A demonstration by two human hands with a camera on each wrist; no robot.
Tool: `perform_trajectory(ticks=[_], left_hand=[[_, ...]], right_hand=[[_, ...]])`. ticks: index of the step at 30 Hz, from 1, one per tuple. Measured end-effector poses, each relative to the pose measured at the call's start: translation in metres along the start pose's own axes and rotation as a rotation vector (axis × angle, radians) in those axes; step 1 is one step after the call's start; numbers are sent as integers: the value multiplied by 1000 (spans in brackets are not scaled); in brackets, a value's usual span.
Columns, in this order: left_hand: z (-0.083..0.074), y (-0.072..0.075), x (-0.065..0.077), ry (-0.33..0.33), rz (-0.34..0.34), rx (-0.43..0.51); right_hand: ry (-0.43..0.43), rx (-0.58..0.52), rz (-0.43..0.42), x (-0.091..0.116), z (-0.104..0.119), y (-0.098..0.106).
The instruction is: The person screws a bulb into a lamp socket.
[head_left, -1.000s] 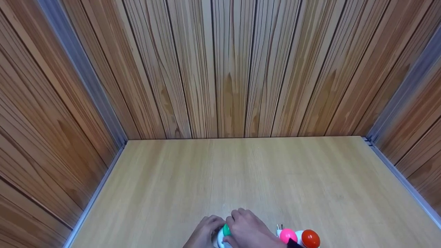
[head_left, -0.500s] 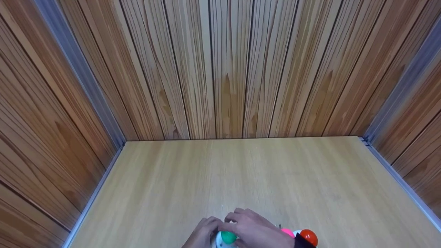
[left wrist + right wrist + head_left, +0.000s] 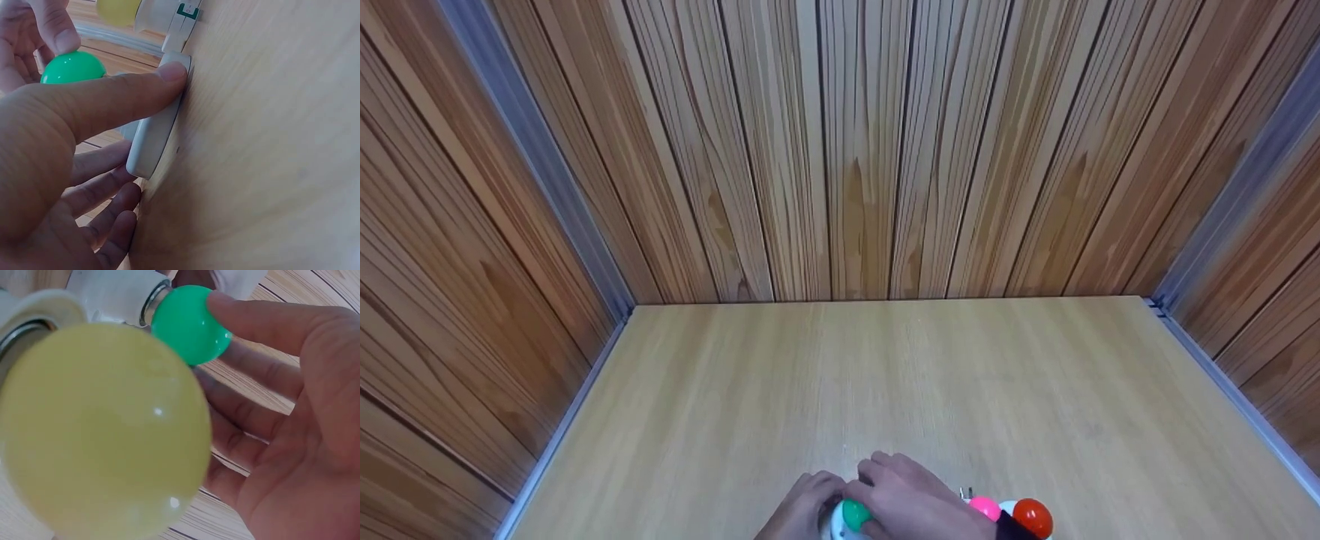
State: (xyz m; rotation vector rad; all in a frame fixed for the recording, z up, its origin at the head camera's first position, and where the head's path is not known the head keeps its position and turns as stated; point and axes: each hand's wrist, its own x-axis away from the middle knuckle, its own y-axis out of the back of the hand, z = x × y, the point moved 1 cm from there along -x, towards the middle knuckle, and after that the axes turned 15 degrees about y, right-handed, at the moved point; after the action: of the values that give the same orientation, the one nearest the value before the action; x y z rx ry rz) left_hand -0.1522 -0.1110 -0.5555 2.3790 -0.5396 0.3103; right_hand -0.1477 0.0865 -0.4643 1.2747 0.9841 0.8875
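A small green light bulb (image 3: 856, 516) sits in a white lamp socket (image 3: 154, 132) low in the head view. My left hand (image 3: 808, 504) grips the socket's flat base, its thumb laid across the edge in the left wrist view. From the other side, my right hand (image 3: 911, 496) pinches the green bulb between thumb and fingers; the right wrist view shows the bulb's metal collar at the socket's mouth. Close to the right wrist camera is a large yellow bulb (image 3: 107, 433) in another white socket (image 3: 53, 304).
Right of my right hand, a pink bulb (image 3: 984, 508) and a red bulb (image 3: 1033, 517) lie near the front edge of the wooden table (image 3: 885, 375). Two metal plug prongs (image 3: 966, 493) stick up beside the pink one. Wood-plank walls (image 3: 855, 150) enclose the table's back and sides.
My right hand has turned about the green bulb and shifted its fingers, so more of the bulb shows. My left hand has stayed on the socket.
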Motion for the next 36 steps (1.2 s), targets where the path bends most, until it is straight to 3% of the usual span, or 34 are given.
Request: perform_trajectory(ticks=[3, 8, 20, 28, 36], left_hand=[[1, 0, 0, -70, -36, -14], [3, -1, 0, -102, -54, -6], [3, 1, -3, -23, -1, 27], [1, 0, -4, 72, 26, 15], [0, -1, -2, 48, -7, -27]], right_hand=[[-17, 51, 25, -2, 1, -1], [-26, 100, 34, -4, 2, -1], [-59, 28, 30, -3, 1, -2], [89, 22, -97, 3, -1, -2], [46, -99, 4, -1, -2, 0]])
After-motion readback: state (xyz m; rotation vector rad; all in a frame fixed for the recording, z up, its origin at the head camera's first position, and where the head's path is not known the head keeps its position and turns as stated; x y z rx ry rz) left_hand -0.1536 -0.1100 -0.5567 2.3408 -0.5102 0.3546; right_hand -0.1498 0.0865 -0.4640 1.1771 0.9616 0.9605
